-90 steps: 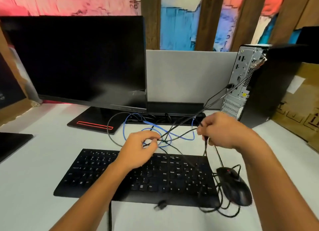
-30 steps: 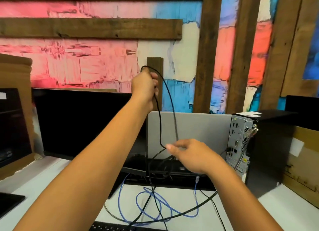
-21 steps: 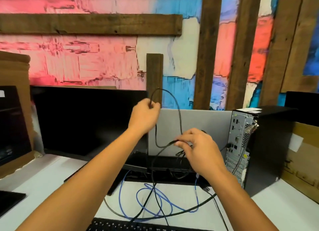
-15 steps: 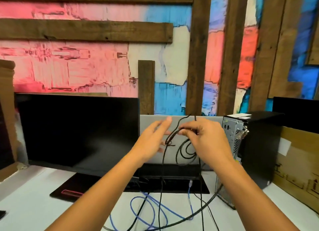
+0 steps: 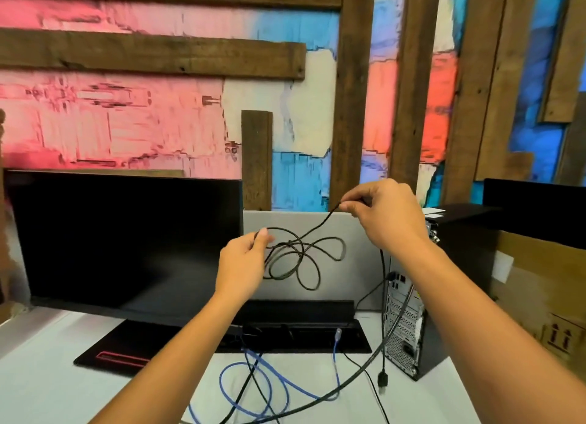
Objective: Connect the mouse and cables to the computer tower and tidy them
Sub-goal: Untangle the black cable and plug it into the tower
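Observation:
A thin black cable (image 5: 304,255) hangs in tangled loops in the air in front of the grey panel. My left hand (image 5: 244,265) pinches the left side of the loops. My right hand (image 5: 383,217) pinches the same cable higher up, to the right. From under my right hand a strand drops to a black plug (image 5: 383,380) dangling above the desk. The black computer tower (image 5: 444,284) stands at the right, its rear ports facing me, with a thicker black cable (image 5: 358,377) running from it across the desk. The mouse is out of view.
A dark monitor (image 5: 126,239) stands at the left on its base. A blue network cable (image 5: 253,385) lies looped on the white desk (image 5: 47,385), one end at the black cable tray (image 5: 301,331). A cardboard box (image 5: 539,293) sits right of the tower.
My hands, together half a second ago, have drawn apart: the left now pinches the loops lower left, the right has lifted its strand up and right. The view is tilted up from the keyboard.

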Demonstrator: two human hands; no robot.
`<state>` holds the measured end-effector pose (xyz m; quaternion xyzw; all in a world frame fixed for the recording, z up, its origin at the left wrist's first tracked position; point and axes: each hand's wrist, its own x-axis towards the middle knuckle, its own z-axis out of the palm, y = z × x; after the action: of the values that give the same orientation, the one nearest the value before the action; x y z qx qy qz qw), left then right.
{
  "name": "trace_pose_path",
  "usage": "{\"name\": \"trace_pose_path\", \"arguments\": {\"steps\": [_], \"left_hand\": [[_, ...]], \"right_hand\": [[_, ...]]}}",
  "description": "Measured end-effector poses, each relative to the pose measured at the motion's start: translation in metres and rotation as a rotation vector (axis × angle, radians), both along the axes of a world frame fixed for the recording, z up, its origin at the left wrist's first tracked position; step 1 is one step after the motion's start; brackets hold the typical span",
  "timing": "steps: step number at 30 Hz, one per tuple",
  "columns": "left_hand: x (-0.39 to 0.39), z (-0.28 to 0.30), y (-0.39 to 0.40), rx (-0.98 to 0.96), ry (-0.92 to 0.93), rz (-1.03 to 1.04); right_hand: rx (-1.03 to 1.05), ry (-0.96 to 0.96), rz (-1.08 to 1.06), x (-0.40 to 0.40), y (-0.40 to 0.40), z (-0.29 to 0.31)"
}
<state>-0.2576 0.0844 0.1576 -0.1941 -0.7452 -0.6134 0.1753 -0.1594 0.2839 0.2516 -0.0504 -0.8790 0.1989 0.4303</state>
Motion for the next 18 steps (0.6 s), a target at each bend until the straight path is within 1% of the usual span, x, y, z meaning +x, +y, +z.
{"name": "trace_pose_path", "arguments": {"steps": [2,4,5,7,8,9,10,11,12,13,14,15,16,17,18], "left_hand": [[0.005,0.000,-0.003,0.000,0.085,0.047],[0.012,0.011,-0.001,0.074,0.220,0.042],[0.014,0.019,0.001,0.117,0.267,0.015],[0.021,0.040,0.007,0.171,0.287,-0.093],[0.024,0.049,0.010,0.161,0.299,-0.129],[0.027,0.057,0.012,0.130,0.331,-0.142],[0.030,0.066,0.015,0.074,0.382,-0.125],[0.031,0.073,0.017,0.011,0.440,-0.098],[0.032,0.081,0.019,-0.041,0.501,-0.078],[0.032,0.090,0.022,-0.071,0.542,-0.074],[0.031,0.100,0.024,-0.083,0.567,-0.087],[0.030,0.110,0.027,-0.084,0.575,-0.117],[0.028,0.120,0.029,-0.090,0.585,-0.150],[0.026,0.129,0.030,-0.108,0.621,-0.162],[0.022,0.136,0.031,-0.147,0.691,-0.140]], "right_hand": [[-0.001,-0.022,-0.054,0.002,0.004,-0.004],[0.006,-0.098,-0.109,0.000,0.008,-0.009],[0.007,-0.169,-0.135,0.000,0.009,-0.012],[-0.007,-0.344,-0.169,0.000,0.006,-0.017],[-0.020,-0.397,-0.154,0.000,0.004,-0.018],[-0.047,-0.399,-0.113,0.000,0.001,-0.020],[-0.094,-0.339,-0.040,0.000,-0.002,-0.020],[-0.175,-0.249,0.078,0.002,-0.007,-0.019],[-0.291,-0.178,0.237,0.003,-0.011,-0.016],[-0.416,-0.149,0.421,0.005,-0.014,-0.011],[-0.535,-0.172,0.607,0.006,-0.016,-0.007],[-0.641,-0.227,0.750,0.007,-0.017,-0.003],[-0.697,-0.294,0.821,0.007,-0.018,0.001],[-0.684,-0.341,0.830,0.008,-0.019,0.006],[-0.622,-0.360,0.803,0.008,-0.021,0.010]]}}
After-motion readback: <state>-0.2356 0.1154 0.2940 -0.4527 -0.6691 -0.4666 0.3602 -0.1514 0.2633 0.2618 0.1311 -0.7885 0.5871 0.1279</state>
